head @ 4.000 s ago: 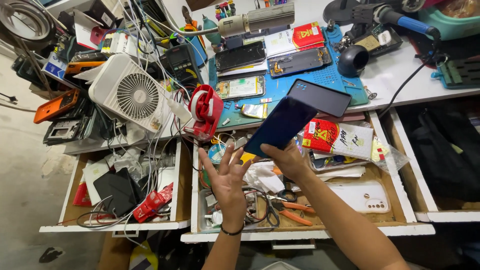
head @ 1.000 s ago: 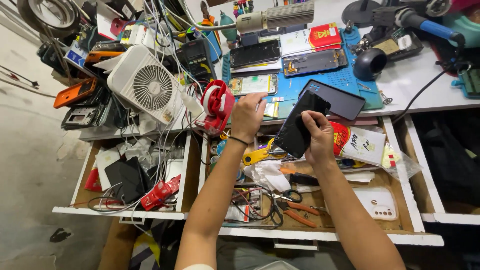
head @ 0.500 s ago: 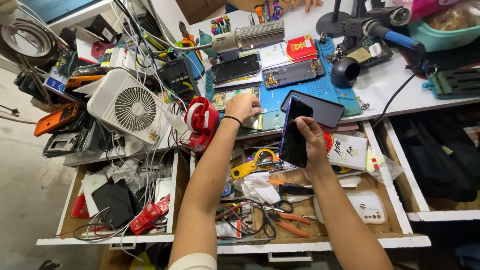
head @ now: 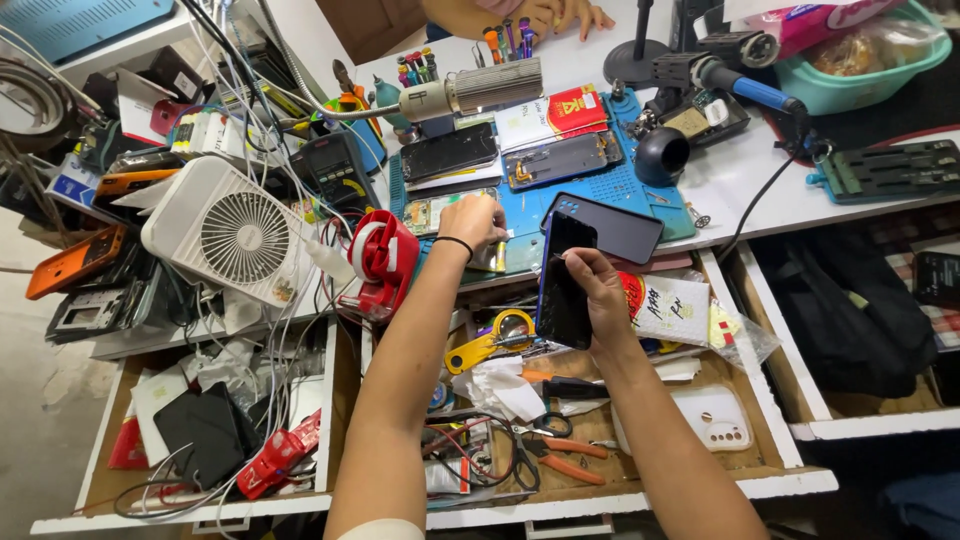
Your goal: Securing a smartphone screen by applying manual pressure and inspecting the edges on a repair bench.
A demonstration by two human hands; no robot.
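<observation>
Head cam is showing the right hand [head: 600, 295] gripping a dark, glossy phone [head: 563, 280] upright, just in front of the blue mat [head: 610, 185]. Left hand [head: 475, 222] is pinching something small at the mat's near edge; half a second ago it was sitting further left of the phone.

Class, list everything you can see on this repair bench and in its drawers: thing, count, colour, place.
phone: one, black, held upright over the middle drawer
work mat: one, blue, bench centre
dark panel: one, on the mat
fan: one, white, bench left
tape dispenser: one, red, beside the fan
tub: one, teal, far right
pliers: one, orange-handled, middle drawer
phone case: one, clear, middle drawer
left hand: reaching onto the mat's near edge
right hand: holding the phone
</observation>
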